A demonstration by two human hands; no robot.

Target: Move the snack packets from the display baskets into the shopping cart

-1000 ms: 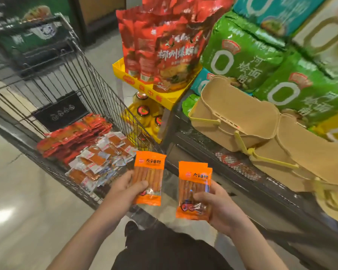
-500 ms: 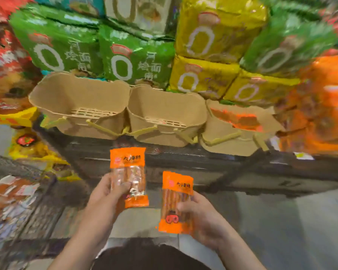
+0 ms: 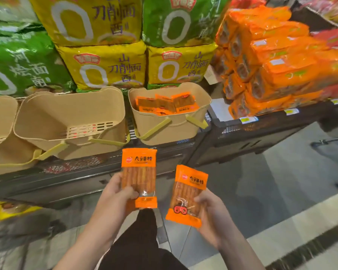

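Both our hands are busy: our left hand (image 3: 116, 197) grips one orange snack packet (image 3: 139, 177) upright, thumb curled over its front and fingers behind, and our right hand (image 3: 211, 213) grips a second packet (image 3: 187, 195), tilted a little, its fingers wrapped round the right edge. The two packets sit side by side, apart, in front of the dark shelf (image 3: 242, 137).

We count three tan display baskets on that shelf. Of the left basket (image 3: 0, 152) we see only a part, and no packets show in that part. In the middle basket (image 3: 70, 121) we see just its bare slotted floor. The right basket (image 3: 170, 131) holds more orange packets (image 3: 164, 105), a loose heap too overlapped for us to count.

Behind the baskets stand three yellow noodle bags (image 3: 105, 67) and at least two green bags (image 3: 18, 63); to the right is a stack of orange multipacks (image 3: 271, 65). We see no cart from here.
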